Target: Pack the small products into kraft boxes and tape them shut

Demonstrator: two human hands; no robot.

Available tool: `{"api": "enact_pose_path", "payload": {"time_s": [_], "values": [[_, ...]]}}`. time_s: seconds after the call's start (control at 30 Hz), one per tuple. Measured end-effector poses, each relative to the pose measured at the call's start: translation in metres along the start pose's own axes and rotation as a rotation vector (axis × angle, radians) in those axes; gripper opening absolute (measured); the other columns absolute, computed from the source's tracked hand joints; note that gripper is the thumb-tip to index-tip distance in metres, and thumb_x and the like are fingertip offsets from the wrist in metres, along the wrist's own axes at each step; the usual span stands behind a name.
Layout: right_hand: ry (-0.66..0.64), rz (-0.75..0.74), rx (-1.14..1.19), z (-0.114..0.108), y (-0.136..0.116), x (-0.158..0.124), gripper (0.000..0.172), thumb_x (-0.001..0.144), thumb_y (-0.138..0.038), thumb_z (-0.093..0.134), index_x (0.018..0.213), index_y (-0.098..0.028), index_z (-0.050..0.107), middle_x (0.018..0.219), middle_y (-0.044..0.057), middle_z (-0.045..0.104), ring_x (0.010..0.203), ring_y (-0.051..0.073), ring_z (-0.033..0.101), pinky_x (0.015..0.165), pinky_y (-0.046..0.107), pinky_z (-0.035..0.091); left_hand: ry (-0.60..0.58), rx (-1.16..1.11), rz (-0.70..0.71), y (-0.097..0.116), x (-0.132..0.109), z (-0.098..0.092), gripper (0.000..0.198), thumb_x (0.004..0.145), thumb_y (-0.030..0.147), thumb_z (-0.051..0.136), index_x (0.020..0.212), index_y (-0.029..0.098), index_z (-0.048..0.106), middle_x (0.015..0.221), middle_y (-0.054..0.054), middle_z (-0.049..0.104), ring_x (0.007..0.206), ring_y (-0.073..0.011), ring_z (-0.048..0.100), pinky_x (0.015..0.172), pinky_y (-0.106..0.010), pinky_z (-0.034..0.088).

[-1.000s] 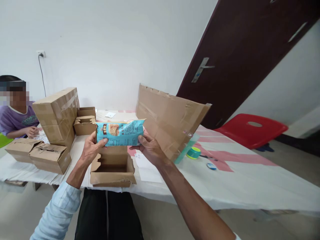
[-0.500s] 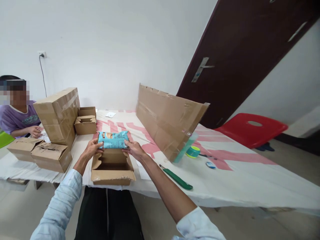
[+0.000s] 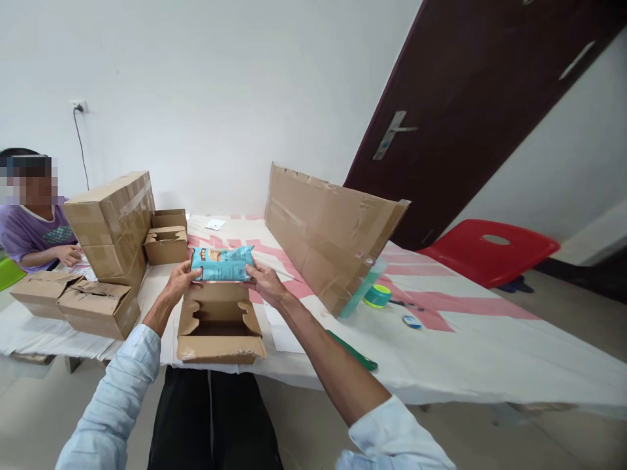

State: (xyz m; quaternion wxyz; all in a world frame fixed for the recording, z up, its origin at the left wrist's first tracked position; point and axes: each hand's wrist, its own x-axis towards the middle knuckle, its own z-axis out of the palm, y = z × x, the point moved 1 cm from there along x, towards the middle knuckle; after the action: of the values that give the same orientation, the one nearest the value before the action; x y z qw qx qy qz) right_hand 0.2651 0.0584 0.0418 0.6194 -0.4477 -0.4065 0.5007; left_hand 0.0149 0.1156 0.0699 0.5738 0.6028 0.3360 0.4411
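Note:
A light-blue printed snack packet point(image 3: 223, 264) is held level between my two hands, above the back edge of an open cardboard box point(image 3: 220, 348). My left hand point(image 3: 180, 281) pinches its left end, thumb on the face turned to me. On the right end my right hand point(image 3: 266, 282) grips in the same way. The box stands at the near table edge with its flaps up, and its dark inside shows no contents. Under my right forearm lies a green utility knife point(image 3: 353, 351), its front part hidden by the arm.
A large cardboard sheet point(image 3: 328, 235) stands upright at centre right. Right of it lie a tape roll point(image 3: 377, 296) and a small blue-white item point(image 3: 412, 322). Stacked cartons point(image 3: 110, 215) and smaller boxes point(image 3: 100, 307) stand left, near a seated person point(image 3: 36, 228). A red chair point(image 3: 490, 251) is far right.
Both hands have lifted the packet slightly up and away from the box, showing more of its back flap. My right forearm now covers the knife's front part.

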Motion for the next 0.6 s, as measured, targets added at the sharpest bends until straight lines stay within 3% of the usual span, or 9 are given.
{"api": "enact_pose_path", "payload": {"time_s": [0.13,0.2,0.3,0.4,0.5,0.6], "values": [[-0.038,-0.219,0.004,0.005,-0.054,-0.001,0.05,0.07,-0.058,0.091,0.101,-0.023,0.073,0.099,0.003,0.079,0.096,0.023,0.075,0.091,0.042,0.064,-0.012,0.049,0.162,0.053,0.002,0.003,0.041,0.066,0.036,0.096,0.092,0.015,0.073,0.083,-0.002,0.073,0.072,-0.0155,0.068,0.057,-0.021,0.054],[-0.073,-0.377,-0.025,0.007,-0.08,-0.005,0.05,0.074,-0.06,0.088,0.106,-0.024,0.073,0.101,0.003,0.078,0.096,0.022,0.074,0.093,0.043,0.063,-0.031,0.117,0.349,0.08,0.002,0.002,0.04,0.07,0.037,0.096,0.093,0.014,0.073,0.081,-0.001,0.071,0.072,-0.015,0.066,0.059,-0.022,0.052],[-0.074,-0.483,-0.127,0.005,-0.092,-0.016,0.054,0.077,-0.061,0.086,0.114,-0.024,0.073,0.109,0.005,0.079,0.103,0.024,0.074,0.099,0.045,0.06,0.029,0.152,0.547,0.098,0.003,-0.007,0.037,0.074,0.04,0.093,0.092,0.015,0.072,0.08,0.0,0.069,0.071,-0.0138,0.064,0.063,-0.024,0.054],[-0.003,-0.412,-0.279,-0.008,-0.059,-0.029,0.064,0.073,-0.065,0.087,0.12,-0.023,0.071,0.123,0.011,0.077,0.119,0.029,0.07,0.105,0.048,0.056,0.186,0.139,0.46,0.079,0.009,-0.027,0.041,0.069,0.043,0.094,0.093,0.017,0.072,0.081,0.001,0.07,0.071,-0.0141,0.063,0.065,-0.025,0.056],[0.019,-0.19,-0.416,-0.026,0.002,-0.04,0.071,0.066,-0.072,0.087,0.113,-0.021,0.072,0.125,0.015,0.075,0.123,0.034,0.068,0.106,0.052,0.055,0.332,0.142,0.246,0.032,0.016,-0.05,0.046,0.063,0.044,0.094,0.093,0.018,0.071,0.082,0.0,0.07,0.074,-0.0158,0.065,0.065,-0.026,0.056],[-0.01,-0.007,-0.432,-0.037,0.052,-0.05,0.072,0.064,-0.077,0.085,0.106,-0.019,0.073,0.113,0.014,0.077,0.115,0.035,0.071,0.099,0.05,0.057,0.399,0.169,0.125,-0.019,0.02,-0.067,0.047,0.06,0.044,0.093,0.089,0.018,0.069,0.077,0.0,0.067,0.07,-0.0166,0.064,0.061,-0.027,0.054]]}}
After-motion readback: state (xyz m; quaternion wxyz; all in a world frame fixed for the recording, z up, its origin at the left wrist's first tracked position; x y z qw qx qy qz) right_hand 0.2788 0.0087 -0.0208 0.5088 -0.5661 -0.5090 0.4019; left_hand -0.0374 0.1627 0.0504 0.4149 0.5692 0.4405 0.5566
